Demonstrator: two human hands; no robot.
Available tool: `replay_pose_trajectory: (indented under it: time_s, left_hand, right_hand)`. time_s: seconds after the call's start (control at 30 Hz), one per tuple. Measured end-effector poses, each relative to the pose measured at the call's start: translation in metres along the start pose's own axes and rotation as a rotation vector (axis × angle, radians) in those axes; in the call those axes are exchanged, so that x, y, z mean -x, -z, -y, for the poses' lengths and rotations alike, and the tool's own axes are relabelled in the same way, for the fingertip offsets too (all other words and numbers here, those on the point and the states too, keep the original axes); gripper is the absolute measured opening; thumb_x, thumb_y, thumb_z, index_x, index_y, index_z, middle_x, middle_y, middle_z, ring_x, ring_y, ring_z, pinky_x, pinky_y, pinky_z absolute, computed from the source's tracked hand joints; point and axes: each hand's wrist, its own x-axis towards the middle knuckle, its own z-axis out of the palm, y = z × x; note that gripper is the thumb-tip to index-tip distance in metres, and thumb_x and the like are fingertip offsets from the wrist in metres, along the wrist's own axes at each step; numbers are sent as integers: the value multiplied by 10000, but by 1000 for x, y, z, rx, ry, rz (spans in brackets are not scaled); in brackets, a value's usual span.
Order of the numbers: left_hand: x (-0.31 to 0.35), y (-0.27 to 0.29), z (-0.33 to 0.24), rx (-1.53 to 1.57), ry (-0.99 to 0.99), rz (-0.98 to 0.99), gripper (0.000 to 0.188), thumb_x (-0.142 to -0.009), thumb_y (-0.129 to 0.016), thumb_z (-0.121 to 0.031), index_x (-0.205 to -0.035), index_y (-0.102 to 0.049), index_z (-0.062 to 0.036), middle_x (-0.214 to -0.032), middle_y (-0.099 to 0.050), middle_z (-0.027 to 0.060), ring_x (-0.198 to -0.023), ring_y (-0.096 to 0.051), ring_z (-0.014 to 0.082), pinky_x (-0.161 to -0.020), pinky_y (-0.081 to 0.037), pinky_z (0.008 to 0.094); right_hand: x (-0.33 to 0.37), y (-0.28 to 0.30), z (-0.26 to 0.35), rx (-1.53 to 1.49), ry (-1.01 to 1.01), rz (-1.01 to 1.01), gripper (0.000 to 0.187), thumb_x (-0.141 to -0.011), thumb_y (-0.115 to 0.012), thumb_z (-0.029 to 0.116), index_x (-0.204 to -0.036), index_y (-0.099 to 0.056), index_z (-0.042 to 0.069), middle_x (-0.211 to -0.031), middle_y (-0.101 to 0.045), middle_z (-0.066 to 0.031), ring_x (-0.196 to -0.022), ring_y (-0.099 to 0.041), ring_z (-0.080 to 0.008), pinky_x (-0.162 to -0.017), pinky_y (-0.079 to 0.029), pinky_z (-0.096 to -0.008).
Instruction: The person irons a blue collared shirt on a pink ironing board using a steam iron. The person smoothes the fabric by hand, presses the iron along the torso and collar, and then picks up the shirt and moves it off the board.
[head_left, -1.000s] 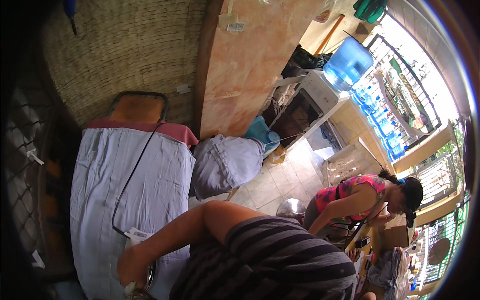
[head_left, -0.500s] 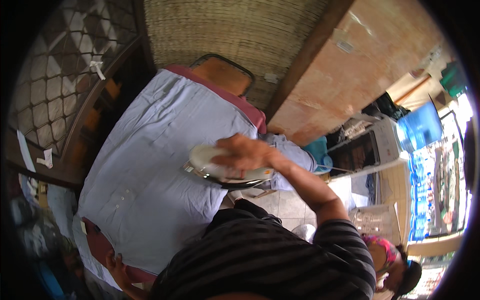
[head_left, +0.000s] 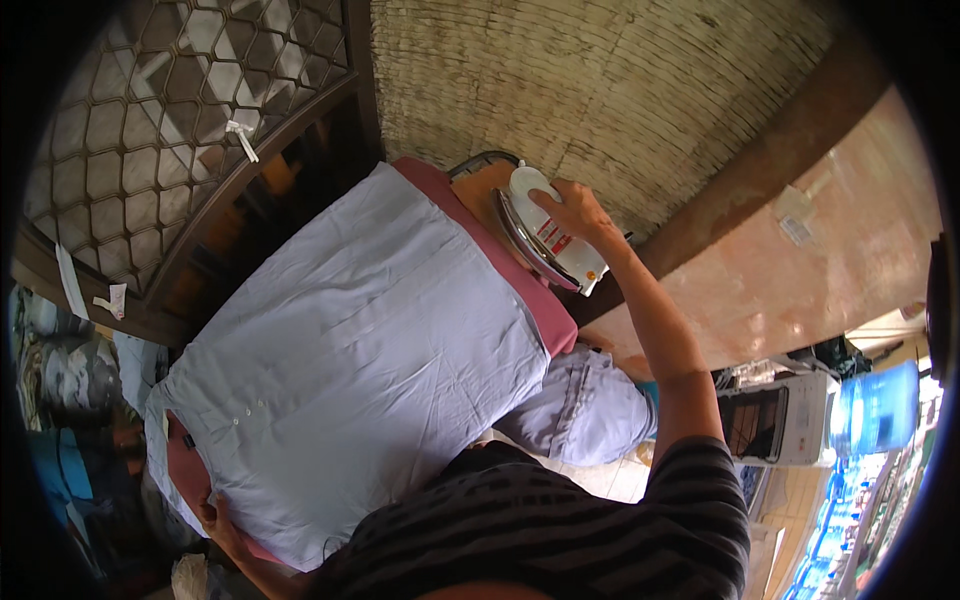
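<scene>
A light blue-grey shirt [head_left: 350, 330] lies spread over a maroon-covered board, a row of small buttons showing near its left part. My right hand [head_left: 573, 212] is closed round the handle of a white clothes iron [head_left: 557, 245]. The iron is off the shirt, tilted beyond the board's far right edge, over a brown chair [head_left: 482, 192]. At the near left edge my left hand [head_left: 222, 522] has its fingers curled at the border of the shirt and the maroon cover [head_left: 183, 470]. Its fingertips are partly hidden.
A bundle of the same blue-grey cloth [head_left: 590, 408] hangs beside the board's right side. A dark metal lattice gate [head_left: 130, 170] stands on the left, a woven wall [head_left: 600, 90] behind. Right of me are a white oven-like appliance [head_left: 775, 420] and a blue water container [head_left: 875, 410].
My right hand has carried the iron off the shirt, up and away to the far right. The shirt lies flatter at its right side. My left hand stays at the near left edge.
</scene>
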Motion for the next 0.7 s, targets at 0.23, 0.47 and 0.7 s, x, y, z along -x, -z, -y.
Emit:
replay_pose_trajectory:
  time_s: [0.23,0.47,0.7]
  left_hand:
    - [1,-3,5,117,-86,-127,358,-880,-701,-32,-1228,-626,10,-1200,-618,66,-1114,-550,174,-1026,-383,295]
    - [18,8,45,60,-88,-184,431,-771,-723,18,-1181,-593,24,-1138,-612,64,-1132,-562,198,-997,-422,322]
    - [31,12,12,-8,-160,-182,530,-760,-645,45,-1285,-578,6,-1265,-612,109,-1216,-556,234,-1080,-386,362]
  right_hand:
    - [-84,-31,-24,31,218,-145,506,-924,-623,464,-1094,-691,-7,-965,-711,-263,-918,-713,-372,-812,-550,-461]
    - [-62,-54,-28,-92,182,-60,529,-910,-654,470,-1055,-680,-38,-1005,-658,-347,-994,-657,-476,-863,-523,-481]
    - [-98,-73,-12,415,334,-319,587,-899,-671,471,-1308,-586,59,-1289,-571,-287,-1191,-560,-451,-984,-466,-531]
